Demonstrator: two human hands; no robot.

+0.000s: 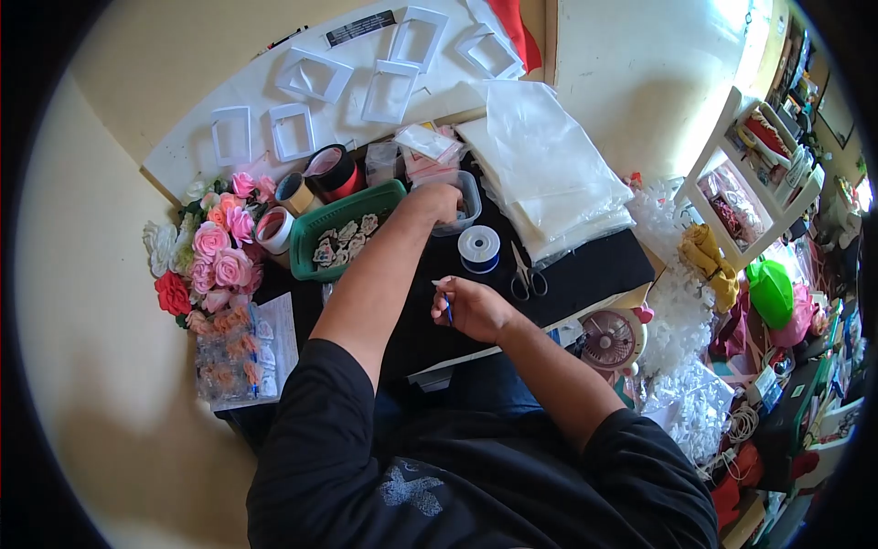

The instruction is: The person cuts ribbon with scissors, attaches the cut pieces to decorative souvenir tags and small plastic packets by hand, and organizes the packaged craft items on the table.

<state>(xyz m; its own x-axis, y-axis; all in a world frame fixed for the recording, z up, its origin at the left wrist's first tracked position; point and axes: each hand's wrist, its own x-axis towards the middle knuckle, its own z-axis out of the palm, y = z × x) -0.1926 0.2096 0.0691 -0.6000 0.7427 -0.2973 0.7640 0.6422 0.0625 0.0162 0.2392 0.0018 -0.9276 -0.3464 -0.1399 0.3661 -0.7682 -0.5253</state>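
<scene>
My left hand (441,203) reaches into a clear plastic container (473,197) at the back of the black-covered table; its fingertips are hidden inside. Over the table's front part, my right hand (471,309) is closed in a pinch on a small white and blue piece (447,306), too small to name exactly. Between and beyond the hands stands a white spool with a blue lower edge (479,249). Scissors (528,279) lie right of the spool. Under my left forearm's far side, a green basket (315,220) holds several small whitish decorated pieces (347,240).
Clear plastic sheets (540,156) are stacked at the back right. Tape rolls (334,172) and artificial flowers (224,247) stand left. Bagged flower pieces (229,357) lie at the front left. White frames (389,91) rest along the back. A small fan (611,339) is at right.
</scene>
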